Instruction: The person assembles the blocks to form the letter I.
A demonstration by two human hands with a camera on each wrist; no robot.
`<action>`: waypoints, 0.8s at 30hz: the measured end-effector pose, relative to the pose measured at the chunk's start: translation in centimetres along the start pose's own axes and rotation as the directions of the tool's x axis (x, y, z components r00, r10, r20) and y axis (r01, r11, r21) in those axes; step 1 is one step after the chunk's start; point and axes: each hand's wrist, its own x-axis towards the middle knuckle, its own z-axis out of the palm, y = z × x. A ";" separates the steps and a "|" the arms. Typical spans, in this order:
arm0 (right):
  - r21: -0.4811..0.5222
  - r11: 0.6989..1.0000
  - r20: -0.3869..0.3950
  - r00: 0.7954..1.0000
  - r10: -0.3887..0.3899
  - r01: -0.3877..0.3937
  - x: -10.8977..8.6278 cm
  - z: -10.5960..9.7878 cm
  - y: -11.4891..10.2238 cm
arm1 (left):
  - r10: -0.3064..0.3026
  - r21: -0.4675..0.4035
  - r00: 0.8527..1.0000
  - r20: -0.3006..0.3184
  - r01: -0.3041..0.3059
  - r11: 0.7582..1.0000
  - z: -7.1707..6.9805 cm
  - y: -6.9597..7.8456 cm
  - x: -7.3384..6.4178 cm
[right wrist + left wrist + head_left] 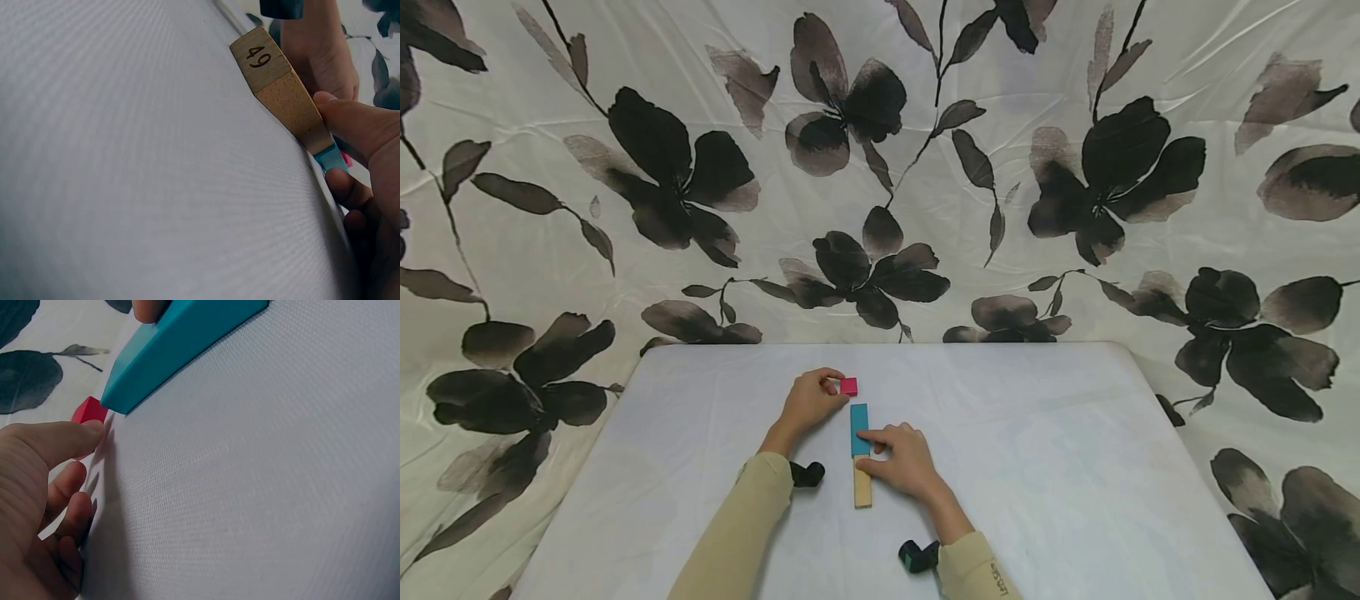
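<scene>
A small red block (848,387) lies at the far part of the table. My left hand (811,402) pinches it between thumb and forefinger, the thumb on its near side in the left wrist view. Just nearer stands a long blue block (859,414), in line end to end with a plain wooden block (862,493). The wooden block's end face carries the number 49 in the right wrist view. My right hand (907,460) reaches in from the right, its forefinger touching the blue block and its thumb resting on the wooden block. A narrow gap separates red from blue.
All the blocks lie on a white-covered table (1060,467); its far edge runs close behind the red block. Behind hangs a floral cloth (880,192). Black wrist devices (808,475) sit at both wrists, and beige sleeves (737,525) cover the forearms.
</scene>
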 end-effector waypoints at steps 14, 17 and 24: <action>-0.001 1.000 0.000 1.000 -0.011 0.011 0.1 0.1 0.1 | 0.011 0.022 1.000 0.007 -0.011 1.000 0.4 -0.3 0.3; -0.004 1.000 0.000 1.000 -0.009 0.009 0.1 0.1 0.1 | 0.010 0.030 1.000 0.009 -0.011 1.000 0.5 -0.3 0.2; -0.016 1.000 0.005 1.000 0.002 -0.002 0.1 0.1 0.2 | 0.017 0.051 1.000 0.001 -0.017 0.999 0.7 -0.2 0.1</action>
